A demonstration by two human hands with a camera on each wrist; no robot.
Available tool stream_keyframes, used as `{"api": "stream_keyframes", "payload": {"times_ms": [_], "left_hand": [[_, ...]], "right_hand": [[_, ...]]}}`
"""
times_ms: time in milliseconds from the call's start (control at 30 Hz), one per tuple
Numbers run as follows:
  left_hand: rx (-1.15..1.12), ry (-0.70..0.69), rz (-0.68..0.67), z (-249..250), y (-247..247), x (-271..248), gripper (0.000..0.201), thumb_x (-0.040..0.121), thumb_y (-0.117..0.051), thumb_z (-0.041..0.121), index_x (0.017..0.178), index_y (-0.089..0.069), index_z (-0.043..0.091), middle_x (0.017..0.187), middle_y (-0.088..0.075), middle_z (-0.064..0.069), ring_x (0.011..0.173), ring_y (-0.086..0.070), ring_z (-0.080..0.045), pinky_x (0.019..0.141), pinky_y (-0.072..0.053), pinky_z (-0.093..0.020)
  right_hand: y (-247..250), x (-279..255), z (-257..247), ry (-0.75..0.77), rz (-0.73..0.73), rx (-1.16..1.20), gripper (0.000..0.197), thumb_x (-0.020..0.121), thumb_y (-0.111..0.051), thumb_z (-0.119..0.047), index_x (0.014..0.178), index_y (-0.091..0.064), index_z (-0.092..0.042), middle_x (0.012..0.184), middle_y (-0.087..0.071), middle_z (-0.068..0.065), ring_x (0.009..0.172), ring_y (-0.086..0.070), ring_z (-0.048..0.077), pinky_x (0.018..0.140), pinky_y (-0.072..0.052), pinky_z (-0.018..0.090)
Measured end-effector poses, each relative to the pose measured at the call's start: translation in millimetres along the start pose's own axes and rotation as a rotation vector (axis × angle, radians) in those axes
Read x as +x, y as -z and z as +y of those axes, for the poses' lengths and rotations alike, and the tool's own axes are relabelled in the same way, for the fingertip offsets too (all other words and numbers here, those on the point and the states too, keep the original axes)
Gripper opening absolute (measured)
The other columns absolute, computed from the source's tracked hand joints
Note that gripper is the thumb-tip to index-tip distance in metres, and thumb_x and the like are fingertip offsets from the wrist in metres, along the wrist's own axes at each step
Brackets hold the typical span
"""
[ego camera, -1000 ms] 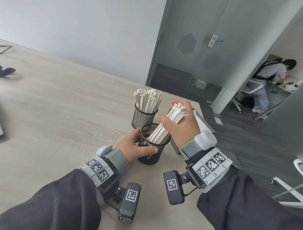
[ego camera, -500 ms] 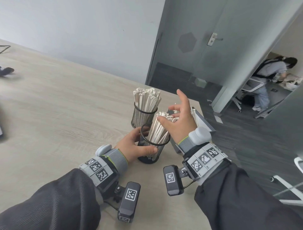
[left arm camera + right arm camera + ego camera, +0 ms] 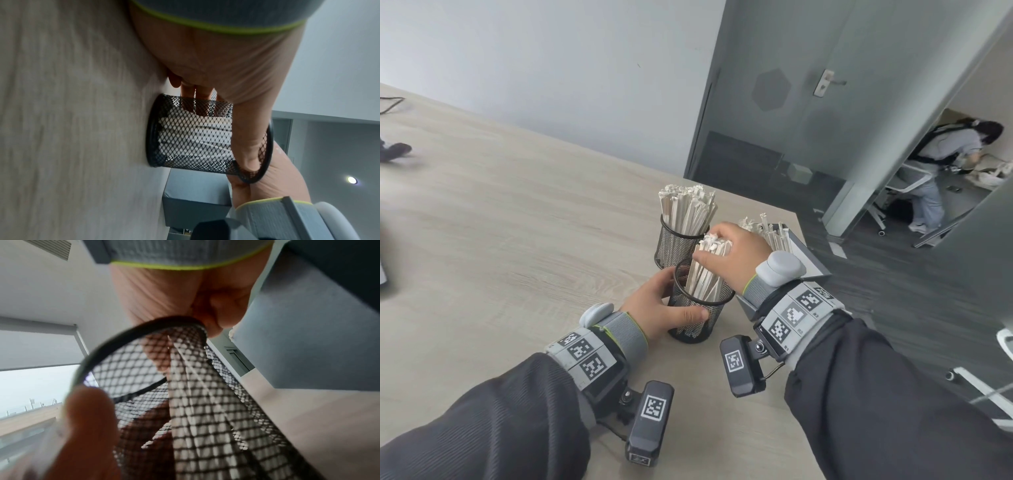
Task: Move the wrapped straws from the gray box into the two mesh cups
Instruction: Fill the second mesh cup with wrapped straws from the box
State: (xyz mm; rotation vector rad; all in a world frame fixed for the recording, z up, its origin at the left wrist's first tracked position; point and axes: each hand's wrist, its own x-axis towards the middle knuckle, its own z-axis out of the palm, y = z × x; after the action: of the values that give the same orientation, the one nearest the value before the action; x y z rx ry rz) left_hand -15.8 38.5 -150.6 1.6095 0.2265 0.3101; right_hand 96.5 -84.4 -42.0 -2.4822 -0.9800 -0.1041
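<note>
Near the table's far corner, the near mesh cup (image 3: 698,308) is held steady by the left hand (image 3: 657,306), whose thumb and fingers are curled round its wall; the thumb is seen lying across the mesh just under the rim in the left wrist view. A bundle of wrapped straws (image 3: 707,270) stands slanted in this cup, and its upper ends are covered by the right hand (image 3: 736,255), with the thumb set against one side. Whether the bundle is pinched or only pressed and steadied cannot be told, since the fingers are hidden behind the straw tops and the right wrist view is blurred.

The bundle leans toward the left-hand side of the cup, so it could be fanned out or spilled over the rim if the right hand were lifted off abruptly. The light cup could be tipped if the straws were pushed sideways while the left hand's hold was slackened. The far mesh cup (image 3: 676,245), already packed with straws, stands just beside the near one and could be knocked by either hand.

More straws (image 3: 770,233) are left in the gray box (image 3: 808,257), just behind the right hand, so the task is judged unfinished.
</note>
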Motion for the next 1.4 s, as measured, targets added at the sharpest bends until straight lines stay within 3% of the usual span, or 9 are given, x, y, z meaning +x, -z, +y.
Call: {"api": "stream_keyframes", "payload": {"times_ms": [167,400,500,733,867,933,1067,1267,1400], "left_hand": [[-0.008,-0.007,-0.009,0,0,0,0.070,0.047,-0.094,0.051,0.111,-0.067,0.051,0.118,-0.079,0.008,0.116,-0.072,-0.009,0.108,-0.056,-0.046],[-0.007,0.009,-0.010,0,1,1,0.070,0.047,-0.094,0.051,0.111,-0.066,0.053,0.119,-0.079,0.007,0.119,-0.071,-0.009,0.111,-0.054,-0.049],[0.003,0.006,-0.017,0,1,0,0.070,0.048,-0.096,0.053,0.111,-0.067,0.056,0.121,-0.078,0.009,0.123,-0.070,-0.012,0.113,-0.052,-0.052],[-0.024,0.001,-0.023,-1,1,1,0.083,0.043,-0.098,0.060,0.118,-0.066,0.052,0.124,-0.078,0.011,0.126,-0.068,-0.013,0.115,-0.051,-0.052],[-0.002,0.004,-0.030,-1,3,2,0.092,0.035,-0.098,0.067,0.118,-0.066,0.046,0.122,-0.078,0.010,0.122,-0.070,-0.011,0.113,-0.052,-0.049],[0.019,0.003,-0.035,1,2,1,0.079,0.043,-0.095,0.056,0.115,-0.066,0.046,0.119,-0.079,0.010,0.117,-0.071,-0.007,0.112,-0.053,-0.047],[0.031,0.012,-0.032,3,2,-1,0.069,0.045,-0.091,0.054,0.109,-0.066,0.050,0.112,-0.080,0.016,0.110,-0.072,0.001,0.108,-0.055,-0.039],[0.033,0.010,-0.028,3,3,0,0.064,0.047,-0.092,0.052,0.106,-0.068,0.056,0.115,-0.079,0.017,0.113,-0.071,0.000,0.108,-0.055,-0.038],[0.026,0.020,-0.023,2,3,0,0.066,0.046,-0.094,0.053,0.107,-0.068,0.060,0.117,-0.079,0.014,0.117,-0.071,-0.005,0.111,-0.054,-0.045]], "right_hand": [[3,3,-4,0.069,0.096,0.001,0.026,0.080,-0.068,-0.043,0.080,-0.056,-0.020,0.062,-0.053,-0.006,0.060,-0.049,0.013,0.054,-0.031,0.026],[9,3,6,-0.021,-0.062,0.077,0.065,0.061,-0.064,-0.081,0.110,-0.057,-0.039,0.100,-0.063,-0.014,0.088,-0.061,0.007,0.074,-0.050,0.029],[19,2,14,-0.046,0.020,0.153,0.071,0.068,-0.039,-0.091,0.106,-0.060,-0.035,0.083,-0.060,-0.014,0.076,-0.057,0.006,0.066,-0.043,0.031],[64,23,55,-0.467,0.368,0.610,0.031,0.089,-0.043,-0.043,0.079,-0.064,-0.022,0.069,-0.058,-0.001,0.052,-0.046,0.016,0.060,-0.039,0.032],[61,31,81,-0.583,0.190,0.502,0.013,0.084,-0.059,-0.024,0.073,-0.061,-0.019,0.080,-0.060,0.007,0.060,-0.053,0.019,0.056,-0.044,0.028],[55,31,90,-0.562,0.058,0.286,0.012,0.077,-0.066,-0.035,0.082,-0.066,-0.023,0.089,-0.066,0.004,0.084,-0.066,0.026,0.078,-0.054,0.034],[44,28,87,-0.512,-0.115,-0.086,0.074,0.078,-0.072,-0.050,0.140,-0.049,-0.015,0.136,-0.056,0.008,0.123,-0.054,0.030,0.101,-0.040,0.034],[17,52,88,-0.547,-0.202,-0.300,0.111,0.039,-0.055,-0.084,0.127,-0.053,-0.016,0.110,-0.067,0.009,0.100,-0.063,0.034,0.096,-0.048,0.042],[11,56,90,-0.564,-0.205,-0.362,0.092,0.055,-0.060,-0.079,0.118,-0.058,-0.013,0.107,-0.067,0.009,0.098,-0.065,0.031,0.093,-0.050,0.038]]}}
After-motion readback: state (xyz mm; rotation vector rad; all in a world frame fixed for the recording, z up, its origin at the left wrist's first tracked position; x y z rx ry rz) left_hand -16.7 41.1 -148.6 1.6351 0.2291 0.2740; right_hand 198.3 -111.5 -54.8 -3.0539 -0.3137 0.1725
